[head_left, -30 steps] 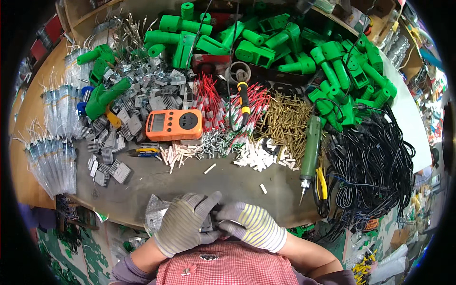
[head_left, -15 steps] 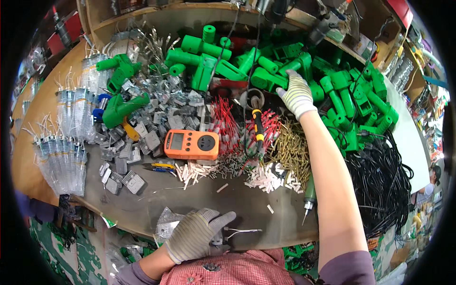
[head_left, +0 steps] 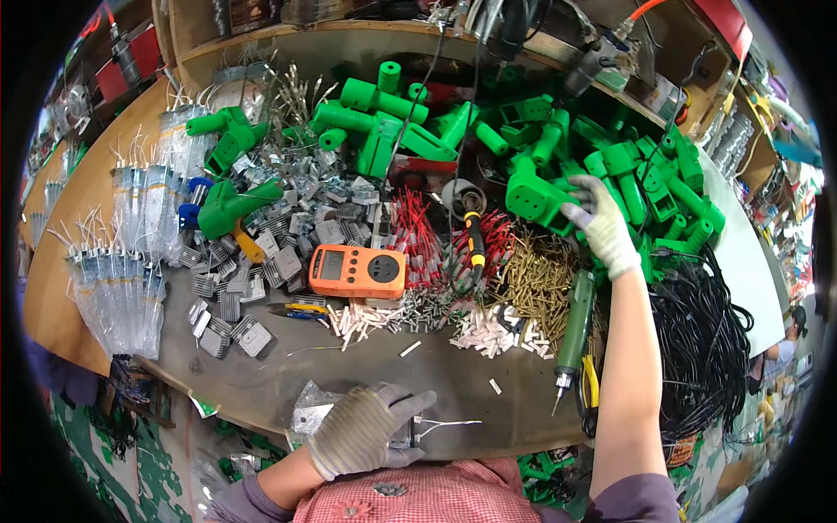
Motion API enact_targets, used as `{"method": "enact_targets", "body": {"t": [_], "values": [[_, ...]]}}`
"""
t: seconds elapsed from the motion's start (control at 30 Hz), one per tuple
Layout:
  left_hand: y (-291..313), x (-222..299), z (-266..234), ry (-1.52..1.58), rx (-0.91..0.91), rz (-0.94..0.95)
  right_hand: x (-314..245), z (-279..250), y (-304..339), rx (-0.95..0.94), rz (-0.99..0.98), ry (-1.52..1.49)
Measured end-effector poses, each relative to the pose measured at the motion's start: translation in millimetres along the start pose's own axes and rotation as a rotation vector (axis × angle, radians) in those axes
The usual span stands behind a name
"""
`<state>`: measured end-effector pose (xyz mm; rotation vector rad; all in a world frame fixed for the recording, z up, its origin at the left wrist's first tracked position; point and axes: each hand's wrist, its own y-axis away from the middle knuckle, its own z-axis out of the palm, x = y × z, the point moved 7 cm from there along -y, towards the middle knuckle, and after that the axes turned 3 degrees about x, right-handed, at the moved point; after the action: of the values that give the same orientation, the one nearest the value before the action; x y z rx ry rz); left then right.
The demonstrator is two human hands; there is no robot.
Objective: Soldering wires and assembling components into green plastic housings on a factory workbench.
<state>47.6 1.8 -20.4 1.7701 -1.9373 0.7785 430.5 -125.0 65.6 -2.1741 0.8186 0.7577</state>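
My right hand [head_left: 606, 228], in a striped knit glove, grips a green pistol-shaped plastic housing [head_left: 536, 196] by its near edge, with thumb and fingers curled at its right side. The housing is at the front of a heap of similar green housings [head_left: 628, 166]. Near the table's front edge, my left hand [head_left: 362, 431], gloved alike, is closed over a small part mostly hidden under the palm. Two white wire leads [head_left: 449, 424] stick out to its right. Clear plastic wrap [head_left: 312, 410] with something silvery shows on its left.
An orange meter [head_left: 357, 272] lies mid-table, among grey heat sinks [head_left: 253, 336], red wires [head_left: 414, 235], brass-coloured screws [head_left: 536, 279] and white tubes [head_left: 497, 329]. A green electric screwdriver [head_left: 575, 322] and yellow-handled pliers [head_left: 591, 383] are by my right forearm. Black cords [head_left: 697, 331] pile at right.
My right hand has drawn back from the heap, toward me and to the right, with a green housing now in its grip. My left hand has stayed nearly still.
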Motion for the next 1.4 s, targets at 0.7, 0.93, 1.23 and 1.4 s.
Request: {"method": "enact_targets", "body": {"t": [0.7, 0.93, 1.23, 1.4], "values": [[15, -16, -35, 0.816, 0.617, -0.200, -70, 11, 95, 0.244, -0.082, 0.118], [33, -31, -18, 0.940, 0.572, -0.277, -33, 57, 103, -0.330, -0.251, 0.738], [38, -37, 1, 1.131, 0.441, -0.224, -32, 98, 122, -0.423, -0.390, 0.945], [35, -29, -12, 1.289, 0.468, -0.341, -21, 90, 121, -0.238, -0.469, 0.885]]}}
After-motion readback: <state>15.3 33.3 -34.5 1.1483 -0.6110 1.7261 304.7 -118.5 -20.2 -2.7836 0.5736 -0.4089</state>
